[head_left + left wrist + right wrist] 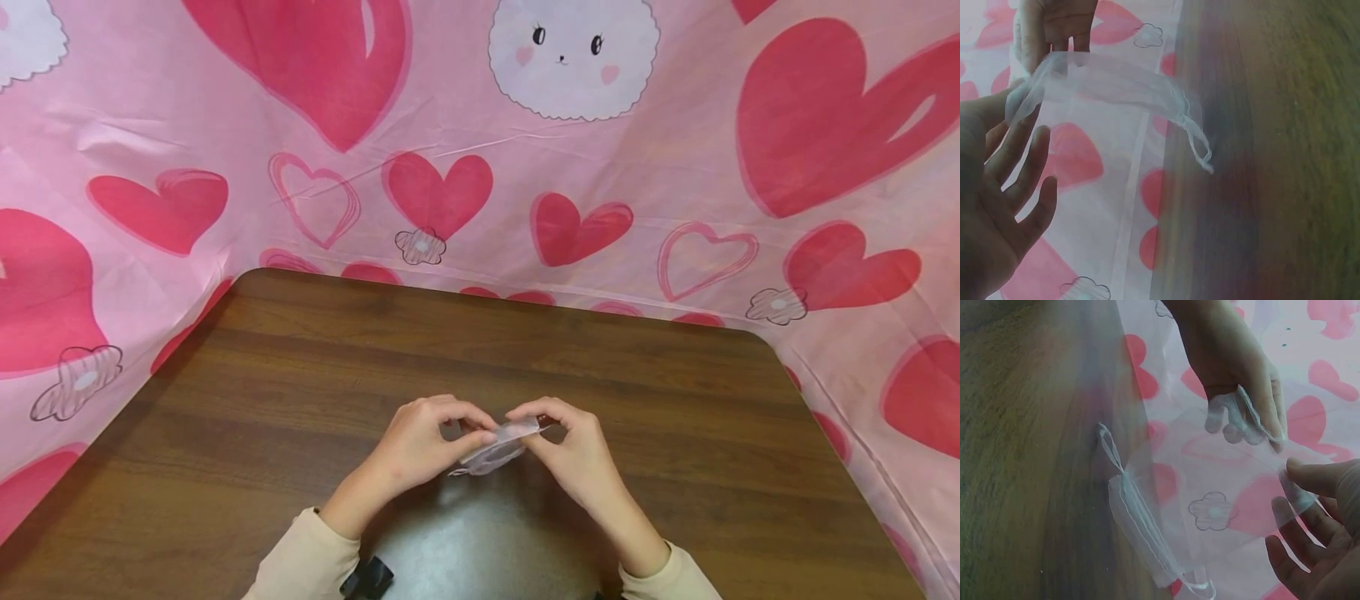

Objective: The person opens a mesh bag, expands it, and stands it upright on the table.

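A sheer white drawstring pouch (495, 452) is held up above the table between both hands. My left hand (420, 442) pinches one edge between thumb and forefinger. On the opposite side my right hand (576, 450) pinches it the same way, its other fingers loosely bent in the right wrist view. The gathered drawstring end of the pouch (1197, 481) hangs down, with a cord loop (1109, 447) sticking out on either side. Through the thin mesh, fingers and the backdrop show; nothing can be made out inside.
The brown wooden table (315, 367) spreads out under the hands, with a bright glare near its front edge. A pink cloth backdrop (480, 108) with red hearts rises behind it and along both sides. A black object (367, 577) sits by the left sleeve.
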Motion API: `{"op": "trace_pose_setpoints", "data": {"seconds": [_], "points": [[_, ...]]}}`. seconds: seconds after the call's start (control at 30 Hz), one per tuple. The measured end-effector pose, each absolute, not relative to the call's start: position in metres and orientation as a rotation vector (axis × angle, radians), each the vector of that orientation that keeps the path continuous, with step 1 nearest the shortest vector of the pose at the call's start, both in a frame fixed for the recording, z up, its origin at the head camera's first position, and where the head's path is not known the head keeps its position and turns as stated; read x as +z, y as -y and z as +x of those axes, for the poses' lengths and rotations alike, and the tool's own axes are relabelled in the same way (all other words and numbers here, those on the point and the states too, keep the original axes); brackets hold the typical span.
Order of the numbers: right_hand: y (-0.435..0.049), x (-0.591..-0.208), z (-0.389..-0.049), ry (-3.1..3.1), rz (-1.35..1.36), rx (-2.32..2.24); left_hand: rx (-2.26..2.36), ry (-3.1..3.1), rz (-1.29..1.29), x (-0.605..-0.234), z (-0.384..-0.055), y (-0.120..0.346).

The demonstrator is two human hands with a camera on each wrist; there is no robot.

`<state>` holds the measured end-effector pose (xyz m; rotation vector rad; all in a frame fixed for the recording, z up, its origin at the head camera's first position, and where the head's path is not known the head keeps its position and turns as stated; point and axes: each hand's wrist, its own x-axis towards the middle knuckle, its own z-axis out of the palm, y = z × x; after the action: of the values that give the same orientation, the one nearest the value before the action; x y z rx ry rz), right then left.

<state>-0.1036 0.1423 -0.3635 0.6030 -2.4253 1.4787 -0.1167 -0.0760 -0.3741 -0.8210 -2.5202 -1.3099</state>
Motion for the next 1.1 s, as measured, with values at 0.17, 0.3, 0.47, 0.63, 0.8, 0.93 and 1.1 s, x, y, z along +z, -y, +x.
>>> {"op": "trace_pose_setpoints", "data": {"seconds": [0.17,0.3,0.47,0.63,0.8,0.93,1.1], "points": [[-0.146,-0.362,-0.105,2.348,0.616,1.478,-1.299,2.522,-0.812,-0.374,-0.117,0.076],[-0.149,-0.361,-0.104,2.276,0.583,1.490,-1.354,2.476,-0.784,-0.375,-0.119,0.076],[-0.149,-0.359,-0.103,2.234,0.500,1.524,-1.499,2.403,-0.708,-0.373,-0.120,0.075],[-0.144,-0.361,-0.100,2.288,0.521,1.531,-1.624,2.385,-0.650,-0.370,-0.118,0.073],[-0.136,-0.363,-0.097,2.345,0.533,1.509,-1.668,2.411,-0.674,-0.369,-0.115,0.070],[-0.133,-0.365,-0.096,2.382,0.517,1.505,-1.661,2.451,-0.698,-0.367,-0.112,0.068],[-0.132,-0.368,-0.095,2.381,0.518,1.534,-1.614,2.490,-0.685,-0.369,-0.111,0.066]]}}
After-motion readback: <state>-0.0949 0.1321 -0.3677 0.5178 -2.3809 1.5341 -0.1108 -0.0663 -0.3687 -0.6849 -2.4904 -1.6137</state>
